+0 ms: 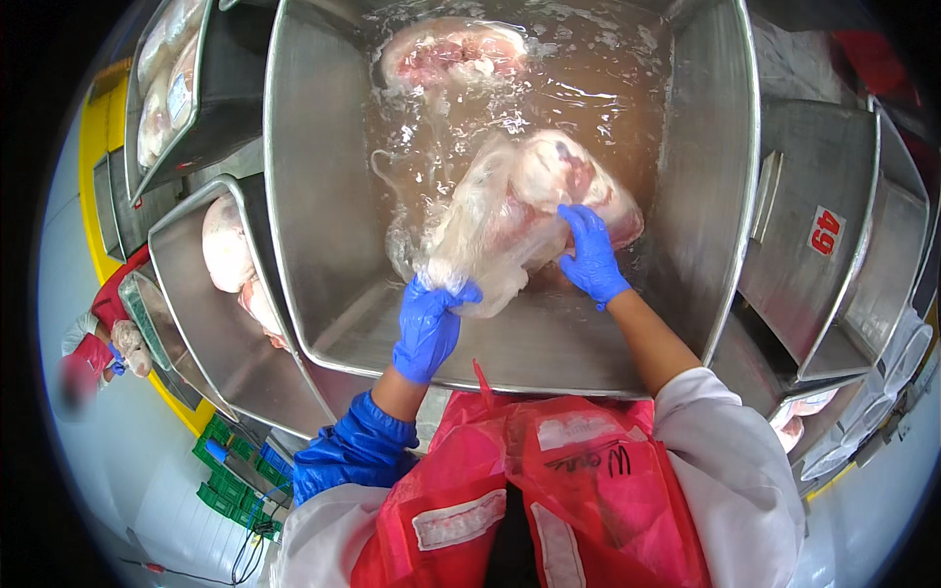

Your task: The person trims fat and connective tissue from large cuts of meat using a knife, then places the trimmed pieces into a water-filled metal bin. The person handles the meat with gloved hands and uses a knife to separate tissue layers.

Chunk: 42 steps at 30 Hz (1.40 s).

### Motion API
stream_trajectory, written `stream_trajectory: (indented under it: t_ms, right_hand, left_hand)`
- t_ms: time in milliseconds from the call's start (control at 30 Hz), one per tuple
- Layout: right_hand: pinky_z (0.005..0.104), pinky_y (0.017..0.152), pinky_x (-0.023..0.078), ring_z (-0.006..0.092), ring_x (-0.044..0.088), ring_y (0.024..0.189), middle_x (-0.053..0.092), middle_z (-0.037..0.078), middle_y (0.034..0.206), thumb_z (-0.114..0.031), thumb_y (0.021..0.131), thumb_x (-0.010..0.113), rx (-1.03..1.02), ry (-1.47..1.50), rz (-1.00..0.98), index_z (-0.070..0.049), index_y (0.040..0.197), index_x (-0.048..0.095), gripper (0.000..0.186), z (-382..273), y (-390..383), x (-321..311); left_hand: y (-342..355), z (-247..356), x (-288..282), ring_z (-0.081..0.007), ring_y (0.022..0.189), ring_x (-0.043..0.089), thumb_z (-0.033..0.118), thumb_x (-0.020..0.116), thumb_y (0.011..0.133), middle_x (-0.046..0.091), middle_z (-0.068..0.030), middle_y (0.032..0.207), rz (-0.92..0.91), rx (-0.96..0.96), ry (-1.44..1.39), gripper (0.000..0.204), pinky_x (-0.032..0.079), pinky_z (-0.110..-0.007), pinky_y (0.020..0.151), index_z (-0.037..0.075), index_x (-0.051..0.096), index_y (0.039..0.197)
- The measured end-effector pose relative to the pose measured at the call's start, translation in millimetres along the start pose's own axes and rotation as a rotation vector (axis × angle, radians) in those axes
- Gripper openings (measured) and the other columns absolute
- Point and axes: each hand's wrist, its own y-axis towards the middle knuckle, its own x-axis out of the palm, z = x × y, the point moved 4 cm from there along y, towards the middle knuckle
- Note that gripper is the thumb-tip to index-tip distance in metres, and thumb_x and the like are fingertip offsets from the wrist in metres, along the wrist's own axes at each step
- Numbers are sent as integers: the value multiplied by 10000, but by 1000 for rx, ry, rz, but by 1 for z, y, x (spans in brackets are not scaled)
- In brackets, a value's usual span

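Note:
A large cut of raw meat (578, 181), pink with pale fat, is partly wrapped in a clear plastic bag (470, 220). It lies over the brownish water (608, 59) of a deep steel tub (319, 196). My left hand (428, 328), gloved in blue, is closed round the gathered end of the bag at the near left. On the right side of the meat, my right hand (593, 260), in a matching glove, grips its near edge with fingers on top; the thumb is partly hidden. Loose plastic trails into the water at the left.
Another cut of meat (456, 51) floats at the tub's far side. Steel bins (206, 333) with meat stand close on the left, and more bins (809, 225) crowd the right. Green crates (230, 490) sit at lower left. Another person (98, 348) holds something pale at far left.

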Motion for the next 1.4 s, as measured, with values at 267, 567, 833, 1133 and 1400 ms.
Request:
stream_trajectory:
  t_ms: [267, 567, 833, 1133, 1400]
  right_hand:
    - [467, 861, 362, 310, 528, 959, 582, 139, 954, -256, 769, 568, -289, -114, -613, -132, 969, 597, 236, -37, 67, 41]
    - [346, 678, 438, 223, 545, 718, 587, 70, 764, -281, 897, 463, 173, 544, -244, -3, 954, 589, 310, -32, 5, 39]
    - [313, 692, 420, 162, 471, 706, 524, 43, 745, -258, 899, 474, 364, 688, -232, 20, 960, 577, 302, -49, -29, -1]
    - [347, 878, 384, 298, 491, 951, 499, 155, 964, -40, 728, 499, -48, 282, -232, -20, 1046, 505, 319, -39, -27, -9]
    - [477, 961, 286, 286, 386, 1174, 467, 102, 1214, -126, 708, 564, -378, -322, -328, -168, 1118, 545, 412, -73, 12, -32]
  left_hand:
    - [0, -6, 17, -197, 771, 604, 133, 604, 742, 637, -71, 797, -389, 18, 1037, 192, 465, -310, 704, 33, 609, 906]
    - [119, -2, 0, -322, 1174, 407, 117, 554, 684, 427, -146, 1272, -215, 631, 1747, 538, 328, -451, 943, 112, 452, 1213]
    - [123, -93, -3, -316, 1143, 423, -9, 505, 647, 495, -122, 1192, -372, 676, 1497, 433, 332, -471, 911, 119, 547, 1059]
    - [88, -69, -6, -308, 741, 608, -33, 418, 696, 606, -206, 812, -232, 195, 1166, 252, 457, -376, 667, 22, 584, 877]
    - [-15, -64, 74, -351, 642, 575, 93, 535, 731, 581, -156, 687, -756, 393, 1397, 97, 459, -422, 580, 110, 582, 814]
